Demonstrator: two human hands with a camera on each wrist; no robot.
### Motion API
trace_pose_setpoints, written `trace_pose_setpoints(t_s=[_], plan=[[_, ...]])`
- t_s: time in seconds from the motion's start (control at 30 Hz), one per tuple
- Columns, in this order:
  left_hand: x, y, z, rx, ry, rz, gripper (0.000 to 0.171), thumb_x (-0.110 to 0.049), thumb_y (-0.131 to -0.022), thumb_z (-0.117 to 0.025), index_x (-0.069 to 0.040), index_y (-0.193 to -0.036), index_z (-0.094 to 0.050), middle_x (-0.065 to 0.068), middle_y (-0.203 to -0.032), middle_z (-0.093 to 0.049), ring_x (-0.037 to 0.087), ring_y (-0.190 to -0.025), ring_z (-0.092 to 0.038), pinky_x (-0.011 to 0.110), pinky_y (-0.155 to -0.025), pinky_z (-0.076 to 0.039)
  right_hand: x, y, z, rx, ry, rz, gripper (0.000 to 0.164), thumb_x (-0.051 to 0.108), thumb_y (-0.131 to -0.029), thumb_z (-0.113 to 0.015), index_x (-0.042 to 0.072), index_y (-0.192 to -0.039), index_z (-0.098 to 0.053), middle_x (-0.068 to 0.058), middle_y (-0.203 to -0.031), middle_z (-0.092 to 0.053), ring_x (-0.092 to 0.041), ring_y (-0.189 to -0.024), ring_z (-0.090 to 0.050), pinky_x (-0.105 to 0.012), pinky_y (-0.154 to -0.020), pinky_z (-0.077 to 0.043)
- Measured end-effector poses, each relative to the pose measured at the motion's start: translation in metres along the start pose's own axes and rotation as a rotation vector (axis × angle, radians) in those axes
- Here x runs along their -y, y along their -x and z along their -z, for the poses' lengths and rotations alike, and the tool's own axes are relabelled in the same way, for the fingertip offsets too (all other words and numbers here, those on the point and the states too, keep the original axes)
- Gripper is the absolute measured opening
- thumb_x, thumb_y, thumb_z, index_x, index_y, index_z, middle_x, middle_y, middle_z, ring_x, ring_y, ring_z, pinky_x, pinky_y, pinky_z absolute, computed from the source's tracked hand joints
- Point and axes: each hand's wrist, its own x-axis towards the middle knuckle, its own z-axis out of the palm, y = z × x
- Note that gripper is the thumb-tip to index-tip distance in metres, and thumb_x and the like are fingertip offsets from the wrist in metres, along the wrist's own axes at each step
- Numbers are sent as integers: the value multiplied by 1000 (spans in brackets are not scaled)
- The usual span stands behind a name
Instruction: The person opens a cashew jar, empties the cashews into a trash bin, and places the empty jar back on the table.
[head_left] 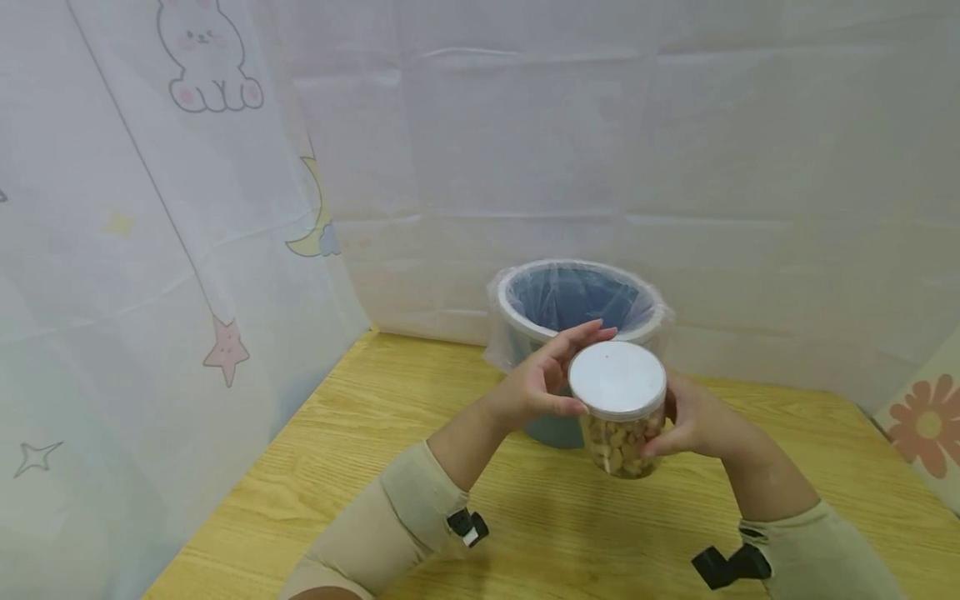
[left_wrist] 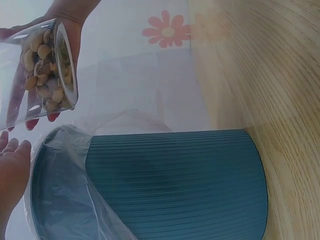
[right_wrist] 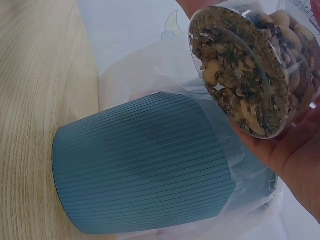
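Note:
A clear jar (head_left: 618, 454) of tan, nut-like pieces is held up before the trash bin, its white lid (head_left: 618, 377) facing me. My right hand (head_left: 701, 417) grips the jar from the right, thumb on the front of its wall. On the other side my left hand (head_left: 532, 387) is spread around the lid, its thumb at the near rim and its fingers extended behind. In the right wrist view the jar's base (right_wrist: 242, 75) shows dark crumbs among the pieces. The left wrist view catches only part of the left hand (left_wrist: 12, 172), close beside the jar.
A blue-green ribbed trash bin (left_wrist: 175, 180) stands upright on the wood-grain table (head_left: 360, 467) behind the jar. A clear plastic liner (head_left: 498, 342) drapes over its white rim. Printed cloth hangs (head_left: 465, 167) at the back and sides.

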Motion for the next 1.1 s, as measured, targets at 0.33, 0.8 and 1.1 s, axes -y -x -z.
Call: trace_pose_setpoints(t_s=[0.33, 0.8, 1.1], plan=[[0, -4, -1, 66, 9, -13, 109, -42, -71, -76, 5, -143, -10, 23, -148, -15, 16, -131, -29, 32, -105, -29, -2, -2, 1, 64, -46, 41, 82, 14, -74, -77, 3, -138, -28, 0, -126, -48, -13, -111, -51, -31, -83, -49], [0, -2, -3, 23, 27, 30, 104, -41, -71, -77, -2, -145, -16, 25, -139, -29, 12, -119, -41, 29, -96, -39, 2, -2, 1, 33, -35, -36, 83, -2, -71, -75, 10, -138, -28, 3, -124, -47, -11, -109, -51, -32, -80, -51], [2, 0, -7, -78, 49, 32, 101, -38, -70, -79, -1, -143, -21, 18, -138, -35, 12, -116, -44, 27, -96, -39, 7, -5, -1, -72, 117, -126, 90, -7, -64, -77, 1, -138, -25, 6, -122, -45, -7, -108, -50, -28, -80, -50]])
